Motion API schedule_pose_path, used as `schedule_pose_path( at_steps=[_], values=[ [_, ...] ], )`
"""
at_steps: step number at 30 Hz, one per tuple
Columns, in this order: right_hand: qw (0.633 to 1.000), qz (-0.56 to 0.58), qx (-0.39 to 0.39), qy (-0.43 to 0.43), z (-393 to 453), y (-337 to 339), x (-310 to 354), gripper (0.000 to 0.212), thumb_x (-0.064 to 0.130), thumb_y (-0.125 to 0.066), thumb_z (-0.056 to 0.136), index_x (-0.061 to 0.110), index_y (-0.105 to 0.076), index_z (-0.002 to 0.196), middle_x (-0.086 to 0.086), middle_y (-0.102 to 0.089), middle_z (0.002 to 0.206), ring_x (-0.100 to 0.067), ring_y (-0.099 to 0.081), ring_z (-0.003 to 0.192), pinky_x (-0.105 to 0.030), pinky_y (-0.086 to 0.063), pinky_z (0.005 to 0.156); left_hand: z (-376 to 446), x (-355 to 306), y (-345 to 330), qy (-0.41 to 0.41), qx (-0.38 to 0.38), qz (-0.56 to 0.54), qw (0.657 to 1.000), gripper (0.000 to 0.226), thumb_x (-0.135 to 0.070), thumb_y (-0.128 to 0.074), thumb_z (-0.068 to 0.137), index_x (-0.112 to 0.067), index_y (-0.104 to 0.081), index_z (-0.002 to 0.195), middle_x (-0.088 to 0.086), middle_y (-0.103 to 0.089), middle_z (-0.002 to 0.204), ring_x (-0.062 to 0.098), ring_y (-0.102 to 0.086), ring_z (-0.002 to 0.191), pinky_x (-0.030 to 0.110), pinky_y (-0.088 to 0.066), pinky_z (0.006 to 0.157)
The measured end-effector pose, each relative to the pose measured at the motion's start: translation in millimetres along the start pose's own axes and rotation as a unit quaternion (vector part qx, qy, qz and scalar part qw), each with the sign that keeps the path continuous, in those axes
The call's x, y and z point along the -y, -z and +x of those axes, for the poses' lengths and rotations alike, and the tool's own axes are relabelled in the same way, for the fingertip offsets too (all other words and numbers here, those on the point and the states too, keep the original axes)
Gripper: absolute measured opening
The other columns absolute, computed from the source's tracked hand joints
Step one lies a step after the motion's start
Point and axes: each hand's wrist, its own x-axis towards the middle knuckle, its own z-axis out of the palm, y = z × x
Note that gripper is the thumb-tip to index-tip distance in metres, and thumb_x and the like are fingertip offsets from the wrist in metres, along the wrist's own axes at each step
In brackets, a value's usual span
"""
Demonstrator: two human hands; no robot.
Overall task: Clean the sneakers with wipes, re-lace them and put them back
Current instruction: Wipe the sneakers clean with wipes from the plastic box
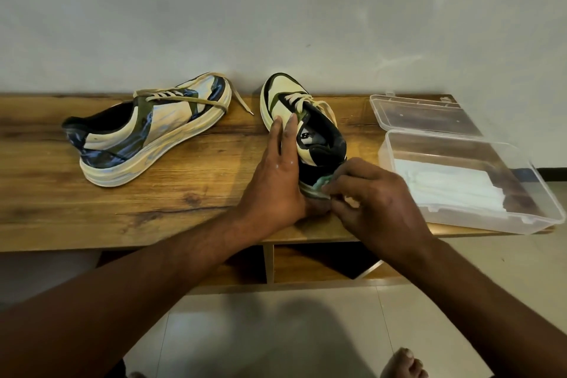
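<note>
Both forearms are bare up to the frame's edge, with no sleeve, watch or ring on either. The left hand (277,175) carries a couple of tiny pale flecks on its back. The right hand (372,198) is unadorned. A bare foot (403,364) shows at five o'clock.

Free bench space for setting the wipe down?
Bare wood on the bench in front of the left sneaker, and between it and the left hand. Crowded: right sneaker, right hand with wipe, clear box.
</note>
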Motion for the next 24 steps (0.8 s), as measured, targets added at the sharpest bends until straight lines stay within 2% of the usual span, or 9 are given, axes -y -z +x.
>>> schedule_pose_path(
  at_steps=[3, 6, 8, 10, 12, 15, 18, 21, 24],
  values=[
    [0.994, 0.038, -0.050, -0.088, -0.7, 6.7, 0.3, 0.021, 0.006, -0.086, 0.080, 0.015, -0.079, 0.098, 0.004, -0.071, 0.095, -0.009, -0.067, 0.080, -0.030, -0.061, 0.068, 0.0, 1.4, 3.7, 0.004, 0.006, -0.007, 1.000, 0.156, -0.062, -0.097, 0.055, -0.028, 0.006, 0.167, 0.001, 0.011, 0.175, 0.023, -0.007, 0.162, 0.038, -0.029, 0.123],
    [0.984, 0.032, -0.049, -0.169, -6.3, 1.6, 6.9, 0.029, 0.009, -0.087, 0.080, 0.020, -0.073, 0.102, 0.007, -0.070, 0.097, -0.007, -0.067, 0.084, -0.030, -0.063, 0.072, 1.1, 4.7, 8.5, -0.007, 0.014, 0.004, 1.000, 0.155, -0.063, -0.097, 0.054, -0.031, 0.005, 0.167, -0.001, 0.006, 0.175, 0.023, -0.013, 0.161, 0.040, -0.033, 0.123],
    [0.976, 0.038, -0.053, -0.209, -7.9, 0.5, 6.7, 0.030, 0.008, -0.087, 0.080, 0.020, -0.073, 0.104, 0.007, -0.071, 0.098, -0.008, -0.068, 0.086, -0.033, -0.064, 0.075, 2.1, 6.2, 12.7, -0.013, 0.022, 0.019, 0.999, 0.149, -0.059, -0.096, 0.058, -0.032, 0.003, 0.167, -0.002, 0.002, 0.175, 0.023, -0.017, 0.160, 0.035, -0.032, 0.122],
    [0.963, 0.052, -0.065, -0.255, -6.7, 4.2, 3.7, 0.031, 0.008, -0.086, 0.080, 0.020, -0.074, 0.107, 0.007, -0.072, 0.098, -0.008, -0.069, 0.085, -0.032, -0.064, 0.077, 2.2, 5.4, 17.6, -0.008, 0.031, 0.021, 0.999, 0.141, -0.055, -0.093, 0.065, -0.032, 0.002, 0.167, -0.003, 0.001, 0.175, 0.020, -0.013, 0.160, 0.028, -0.023, 0.119],
    [0.953, 0.067, -0.080, -0.285, -5.0, 7.3, 1.8, 0.029, 0.009, -0.086, 0.081, 0.022, -0.076, 0.105, 0.009, -0.073, 0.095, -0.005, -0.069, 0.083, -0.025, -0.063, 0.076, 2.3, 3.1, 20.5, -0.007, 0.024, 0.009, 1.000, 0.133, -0.056, -0.088, 0.068, -0.030, -0.004, 0.167, -0.001, -0.005, 0.175, 0.019, -0.013, 0.160, 0.028, -0.023, 0.121],
    [0.944, 0.102, -0.095, -0.299, -2.8, 4.6, 2.9, 0.024, 0.008, -0.085, 0.082, 0.024, -0.078, 0.098, 0.013, -0.073, 0.090, -0.001, -0.070, 0.079, -0.013, -0.058, 0.071, 2.4, -3.1, 17.4, -0.002, -0.004, -0.022, 1.000, 0.127, -0.067, -0.078, 0.068, -0.024, -0.012, 0.167, 0.001, -0.016, 0.173, 0.018, -0.018, 0.159, 0.035, -0.027, 0.125],
    [0.940, 0.129, -0.110, -0.297, -3.8, -1.3, 4.8, 0.022, 0.007, -0.083, 0.083, 0.023, -0.079, 0.096, 0.010, -0.073, 0.091, -0.003, -0.071, 0.079, -0.019, -0.061, 0.071, 2.9, -9.5, 13.9, 0.008, -0.027, -0.052, 0.998, 0.124, -0.080, -0.076, 0.069, -0.022, -0.021, 0.164, 0.000, -0.029, 0.168, 0.015, -0.030, 0.153, 0.031, -0.034, 0.121],
    [0.950, 0.130, -0.102, -0.267, -4.8, -3.0, 7.9, 0.021, 0.004, -0.082, 0.083, 0.021, -0.081, 0.096, 0.009, -0.071, 0.091, -0.003, -0.069, 0.078, -0.017, -0.060, 0.070, 3.3, -5.7, 14.4, 0.001, -0.059, -0.074, 0.996, 0.116, -0.083, -0.075, 0.067, -0.024, -0.033, 0.157, -0.004, -0.046, 0.155, 0.013, -0.047, 0.142, 0.040, -0.050, 0.112],
    [0.963, 0.120, -0.087, -0.227, -4.9, -5.7, 10.5, 0.018, 0.005, -0.082, 0.083, 0.020, -0.081, 0.094, 0.008, -0.070, 0.090, -0.004, -0.067, 0.078, -0.020, -0.059, 0.069, 2.7, -0.3, 15.3, -0.007, -0.072, -0.088, 0.993, 0.109, -0.083, -0.077, 0.067, -0.026, -0.041, 0.152, -0.006, -0.055, 0.146, 0.013, -0.056, 0.133, 0.041, -0.056, 0.102]
  ],
)
